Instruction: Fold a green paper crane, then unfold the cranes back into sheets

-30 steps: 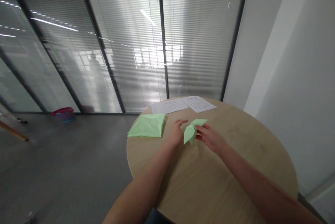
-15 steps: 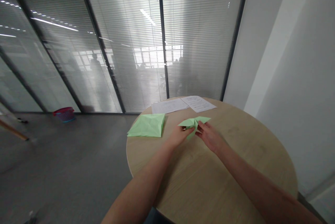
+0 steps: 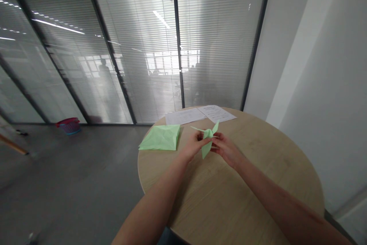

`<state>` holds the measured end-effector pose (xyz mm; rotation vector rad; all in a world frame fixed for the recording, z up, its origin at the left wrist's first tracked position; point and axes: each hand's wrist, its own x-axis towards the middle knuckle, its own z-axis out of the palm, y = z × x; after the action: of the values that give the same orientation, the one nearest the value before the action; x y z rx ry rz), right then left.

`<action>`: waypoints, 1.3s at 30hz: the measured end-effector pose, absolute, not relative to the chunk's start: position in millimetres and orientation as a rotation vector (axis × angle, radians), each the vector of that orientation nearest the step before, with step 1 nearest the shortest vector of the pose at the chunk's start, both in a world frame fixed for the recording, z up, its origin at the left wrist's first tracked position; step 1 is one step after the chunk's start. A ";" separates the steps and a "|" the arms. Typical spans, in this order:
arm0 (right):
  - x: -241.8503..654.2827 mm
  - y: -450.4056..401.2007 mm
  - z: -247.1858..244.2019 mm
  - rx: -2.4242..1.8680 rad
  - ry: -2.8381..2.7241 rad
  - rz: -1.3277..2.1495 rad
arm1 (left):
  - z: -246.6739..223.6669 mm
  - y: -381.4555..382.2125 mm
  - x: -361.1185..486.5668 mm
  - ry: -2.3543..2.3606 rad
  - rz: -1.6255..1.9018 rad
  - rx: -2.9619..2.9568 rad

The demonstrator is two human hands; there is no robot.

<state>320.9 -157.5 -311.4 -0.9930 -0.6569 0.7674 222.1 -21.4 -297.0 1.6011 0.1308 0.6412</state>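
Note:
Between my two hands, above the round table, is a folded piece of green paper [image 3: 207, 146] with pointed flaps sticking out like a paper model. My left hand [image 3: 195, 145] grips it from the left, thumb across its front and the other fingers behind. From the right, my right hand [image 3: 225, 146] pinches it with bent fingertips; some of those fingers are hidden by the paper. A larger stack of green paper [image 3: 160, 138] lies flat on the table, to the left of my left hand.
Printed white sheets, a left one [image 3: 183, 116] and a right one [image 3: 217, 113], lie at the far edge of the wooden table [image 3: 258, 176]. Behind it stands a glass partition with blinds [image 3: 215, 46]. A red and blue basket [image 3: 69, 125] sits on the floor at left.
The folded green paper has been turned in my hands: its flaps, spread sideways before, now point up and down. Both hands stay in about the same spot.

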 end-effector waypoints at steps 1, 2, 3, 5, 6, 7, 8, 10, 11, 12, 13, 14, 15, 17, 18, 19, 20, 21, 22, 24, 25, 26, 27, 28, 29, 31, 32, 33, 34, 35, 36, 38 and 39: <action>321.7 -157.3 -312.2 -0.990 -0.655 0.774 | -296.6 -22.0 221.8 0.124 0.638 1.548; 322.2 -157.2 -312.8 -0.990 -0.653 0.776 | -296.0 -22.5 221.2 0.134 0.634 1.487; 322.4 -157.1 -313.2 -0.992 -0.648 0.774 | -295.3 -23.0 220.4 0.156 0.630 1.429; 322.4 -157.1 -313.3 -1.005 -0.631 0.762 | -294.0 -23.3 218.9 0.219 0.641 1.350; 322.2 -157.1 -313.1 -1.010 -0.629 0.764 | -293.4 -23.0 218.3 0.250 0.661 1.336; 322.1 -157.2 -312.8 -1.014 -0.632 0.775 | -292.8 -22.5 217.9 0.272 0.680 1.339; 321.9 -157.3 -312.6 -1.013 -0.639 0.797 | -292.4 -21.8 217.8 0.281 0.690 1.353; 321.6 -157.4 -312.4 -1.003 -0.658 0.856 | -292.1 -20.1 218.2 0.267 0.674 1.403; 321.5 -157.4 -312.7 -0.995 -0.662 0.884 | -292.2 -19.3 218.6 0.249 0.656 1.438; 321.4 -157.3 -313.3 -0.986 -0.661 0.907 | -292.5 -18.5 219.1 0.230 0.641 1.478; 321.5 -157.0 -314.2 -0.977 -0.657 0.923 | -293.0 -17.7 219.8 0.213 0.632 1.519; 321.8 -156.8 -315.3 -0.969 -0.650 0.934 | -293.6 -17.1 220.4 0.202 0.632 1.554; 322.3 -156.5 -316.4 -0.965 -0.640 0.941 | -294.2 -16.7 220.9 0.197 0.638 1.579; 323.6 -156.2 -318.2 -0.965 -0.633 0.951 | -295.0 -16.2 221.6 0.193 0.647 1.586; 324.4 -156.2 -318.5 -0.972 -0.638 0.954 | -295.0 -16.2 221.7 0.190 0.643 1.573; 324.9 -156.5 -318.3 -0.979 -0.648 0.957 | -294.8 -16.3 221.5 0.183 0.633 1.558; 325.2 -157.0 -317.6 -0.985 -0.659 0.963 | -294.3 -16.5 221.1 0.174 0.621 1.544; 325.1 -157.6 -316.4 -0.989 -0.667 0.972 | -293.6 -16.7 220.6 0.167 0.607 1.534; 324.6 -158.3 -314.8 -0.991 -0.669 0.983 | -292.9 -17.0 220.1 0.161 0.597 1.526; 322.6 -159.7 -311.4 -0.989 -0.668 1.007 | -291.5 -17.5 219.0 0.156 0.583 1.512; 321.4 -160.2 -309.9 -0.988 -0.665 1.010 | -291.0 -17.7 218.7 0.155 0.583 1.502; 320.3 -160.6 -308.9 -0.990 -0.660 1.005 | -290.8 -17.9 218.5 0.155 0.587 1.490; 319.4 -160.7 -308.4 -0.996 -0.651 0.993 | -290.7 -18.1 218.5 0.155 0.597 1.477; 318.9 -160.6 -308.4 -1.005 -0.640 0.977 | -290.9 -18.3 218.6 0.157 0.612 1.466; 318.8 -160.3 -309.0 -1.016 -0.629 0.962 | -291.2 -18.5 218.9 0.163 0.630 1.456; 320.1 -159.1 -311.6 -1.044 -0.625 0.948 | -292.0 -18.8 219.7 0.180 0.659 1.450; 321.3 -158.3 -313.3 -1.057 -0.634 0.944 | -292.4 -18.9 220.2 0.184 0.665 1.453; 322.8 -157.5 -315.2 -1.067 -0.646 0.941 | -292.8 -18.8 220.7 0.182 0.663 1.460; 324.4 -156.5 -317.1 -1.074 -0.655 0.934 | -293.2 -18.5 221.2 0.176 0.657 1.465; 326.1 -155.5 -319.0 -1.081 -0.660 0.919 | -293.5 -18.0 221.7 0.165 0.648 1.469; 327.7 -154.6 -320.7 -1.086 -0.659 0.892 | -293.9 -17.3 222.2 0.152 0.638 1.473; 330.4 -152.9 -323.4 -1.091 -0.643 0.819 | -294.8 -15.7 223.1 0.134 0.624 1.470; 331.5 -152.3 -324.4 -1.091 -0.632 0.787 | -295.5 -14.9 223.6 0.130 0.621 1.464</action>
<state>331.5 -152.3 -324.4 -1.0905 -0.6318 0.7872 223.6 -14.9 -295.5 1.4644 0.1302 0.6214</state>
